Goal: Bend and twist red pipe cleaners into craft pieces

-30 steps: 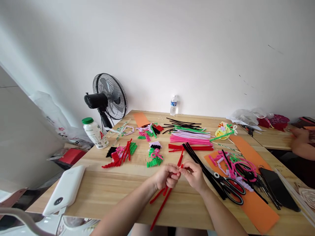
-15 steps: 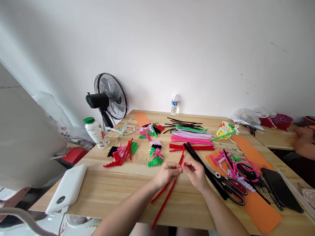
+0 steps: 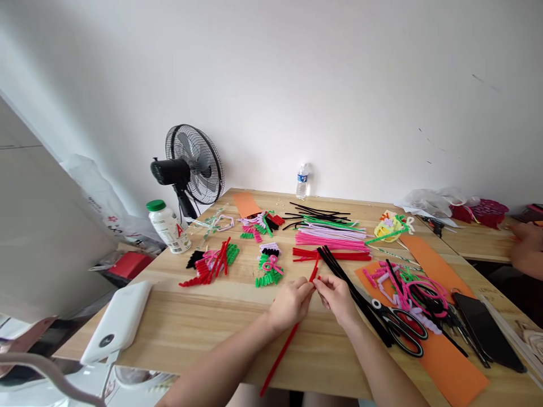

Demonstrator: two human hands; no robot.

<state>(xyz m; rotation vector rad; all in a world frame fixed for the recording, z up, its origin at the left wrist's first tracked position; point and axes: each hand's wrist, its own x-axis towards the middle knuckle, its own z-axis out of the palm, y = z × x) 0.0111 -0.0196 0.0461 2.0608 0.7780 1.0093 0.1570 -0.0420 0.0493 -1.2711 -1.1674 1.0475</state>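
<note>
Well to the left of the scissors (image 3: 396, 327), a white power bank (image 3: 116, 322) lies near the table's edge, and farther off on that same side stand a white jar (image 3: 168, 229) with a green lid and a black fan (image 3: 193, 164). Closer to the scissors, yet left of them, come a curled red, black and green bundle (image 3: 212, 263) and a green coil with a pink bow (image 3: 270, 264). A long red strand (image 3: 279, 360) slants toward the near edge, left of the scissors, its upper end hidden by the left hand (image 3: 292, 305). That hand's fingers are curled in, thumb and forefinger pinching a red pipe cleaner (image 3: 319, 277), whose short tip shows just at the fingertips of the right hand (image 3: 337, 297); the rest is covered, so whether it joins the strand cannot be told. The right thumb and forefinger close on that tip, the two hands meeting left of the scissors and slightly beyond them. Black pipe cleaners (image 3: 348, 280) run past the right hand to the scissors, and a phone (image 3: 487, 328) lies to their right.
</note>
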